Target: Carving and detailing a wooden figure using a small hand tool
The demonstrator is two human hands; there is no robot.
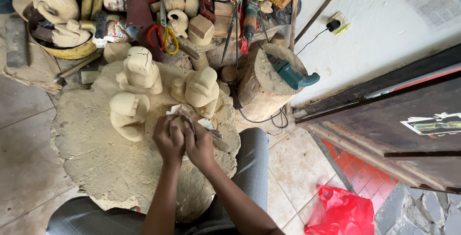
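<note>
Left hand [169,140] wraps a pale wood piece [178,121]; right hand [199,144] pinches, seemingly, a carving knife [187,120] against it

Both bare forearms rise from the 6 o'clock edge of the view and converge toward the centre, meeting just below the middle. The left forearm runs almost straight up toward 12 o'clock; the right one comes in from about 5 o'clock, angled up and leftward. The left hand [169,139] is curled into a loose fist, knuckles up, fingers folded under. The right hand [199,144] sits just beside it at 3 o'clock — touching it, back of the hand upward, fingers bent and closed in a grip. Both wrists are nearly straight, and the legs — in grey checked trousers — spread to either side of the arms.
</note>
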